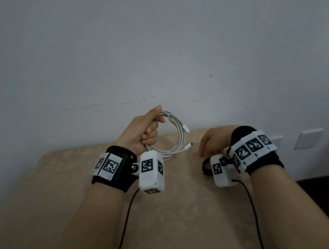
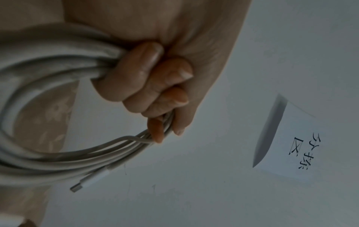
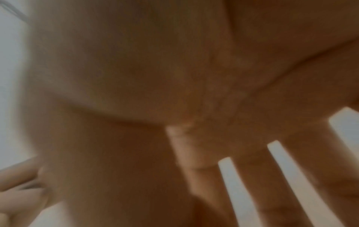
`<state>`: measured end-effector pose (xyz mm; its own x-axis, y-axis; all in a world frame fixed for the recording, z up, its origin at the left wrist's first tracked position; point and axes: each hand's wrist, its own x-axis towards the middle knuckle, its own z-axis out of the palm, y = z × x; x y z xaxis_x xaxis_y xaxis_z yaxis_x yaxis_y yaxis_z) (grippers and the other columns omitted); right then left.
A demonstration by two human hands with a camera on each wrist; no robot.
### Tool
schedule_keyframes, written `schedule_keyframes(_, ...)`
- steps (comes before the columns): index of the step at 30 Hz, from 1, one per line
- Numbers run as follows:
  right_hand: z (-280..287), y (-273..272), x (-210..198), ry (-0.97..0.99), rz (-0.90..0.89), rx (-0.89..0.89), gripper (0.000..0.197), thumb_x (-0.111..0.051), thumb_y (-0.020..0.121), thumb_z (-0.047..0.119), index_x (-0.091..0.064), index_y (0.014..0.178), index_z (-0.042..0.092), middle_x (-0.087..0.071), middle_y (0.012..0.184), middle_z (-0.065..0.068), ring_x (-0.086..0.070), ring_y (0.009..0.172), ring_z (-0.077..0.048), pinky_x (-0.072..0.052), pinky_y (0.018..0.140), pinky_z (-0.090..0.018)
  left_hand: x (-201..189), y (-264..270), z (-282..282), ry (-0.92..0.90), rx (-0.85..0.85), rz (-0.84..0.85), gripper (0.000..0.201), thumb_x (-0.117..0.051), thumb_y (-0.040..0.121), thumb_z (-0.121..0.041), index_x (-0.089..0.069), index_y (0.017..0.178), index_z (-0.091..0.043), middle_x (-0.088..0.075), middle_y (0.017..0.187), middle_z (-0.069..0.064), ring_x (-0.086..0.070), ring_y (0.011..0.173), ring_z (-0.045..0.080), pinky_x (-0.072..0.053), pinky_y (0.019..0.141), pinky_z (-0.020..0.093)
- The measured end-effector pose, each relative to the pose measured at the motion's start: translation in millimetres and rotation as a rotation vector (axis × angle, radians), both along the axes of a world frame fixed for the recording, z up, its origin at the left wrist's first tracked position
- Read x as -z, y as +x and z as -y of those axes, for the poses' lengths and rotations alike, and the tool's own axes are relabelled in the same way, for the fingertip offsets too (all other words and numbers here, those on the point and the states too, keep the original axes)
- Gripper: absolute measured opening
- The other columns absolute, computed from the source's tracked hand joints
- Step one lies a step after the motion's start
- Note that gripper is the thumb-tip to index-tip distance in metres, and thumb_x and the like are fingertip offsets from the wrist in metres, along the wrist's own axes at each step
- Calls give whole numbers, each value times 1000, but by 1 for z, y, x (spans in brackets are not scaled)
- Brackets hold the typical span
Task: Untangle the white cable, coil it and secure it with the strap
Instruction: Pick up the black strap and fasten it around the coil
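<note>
The left hand [image 1: 144, 129] is gripping the coiled white cable [image 1: 178, 135] above the surface's [image 1: 65, 195] far edge; the right hand [image 1: 215, 141], fingers spread and relaxed, is hovering beside the black strap [image 1: 205, 166].

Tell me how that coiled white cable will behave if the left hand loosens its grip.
The white cable looks springy: its loops already splay apart below the left hand, so they would probably spread open. Both plug ends hang free and would likely flop. It looks light, hanging from one fist without sagging.
</note>
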<state>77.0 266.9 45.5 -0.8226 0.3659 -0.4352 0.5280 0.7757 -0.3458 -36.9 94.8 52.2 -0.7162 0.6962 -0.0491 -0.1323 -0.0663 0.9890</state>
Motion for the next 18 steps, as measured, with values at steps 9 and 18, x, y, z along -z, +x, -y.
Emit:
schedule_keyframes(9, 7, -6, 2, 45, 21, -70, 13, -67, 83, 15, -72, 89, 25, -63, 86, 8, -57, 75, -10, -49, 62, -23, -4, 0, 2, 23, 15, -9, 37, -53, 95, -39, -55, 74, -8, -25, 36, -8, -18, 26, 3, -14, 29, 14)
schedule_keyframes(18, 16, -2, -25, -401, -427, -82, 7, -65, 87, 10, -70, 81, 11, -72, 72, 1, -66, 67, -9, -54, 56, -23, -16, -9, 18, 42, -40, -86, 38, -54, 95, -39, -56, 75, -7, -27, 37, -7, -18, 27, 3, -13, 30, 13)
